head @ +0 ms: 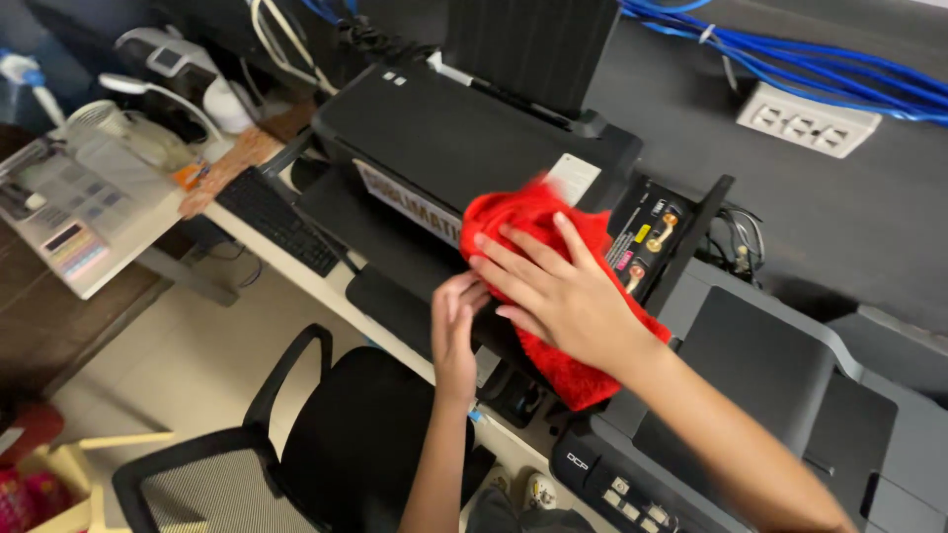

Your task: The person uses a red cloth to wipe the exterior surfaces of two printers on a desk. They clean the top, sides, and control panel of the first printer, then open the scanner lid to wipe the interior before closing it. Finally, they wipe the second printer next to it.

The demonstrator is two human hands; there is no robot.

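Right hand flat upon red cloth, left hand just beside.

An office: printers, keyboard, desk chair, network cables.

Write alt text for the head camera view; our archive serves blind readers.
A person's right hand presses a red cloth flat against the front of a black printer on a desk, while the left hand touches the printer's front below it. A black office chair stands underneath, a grey printer alongside.
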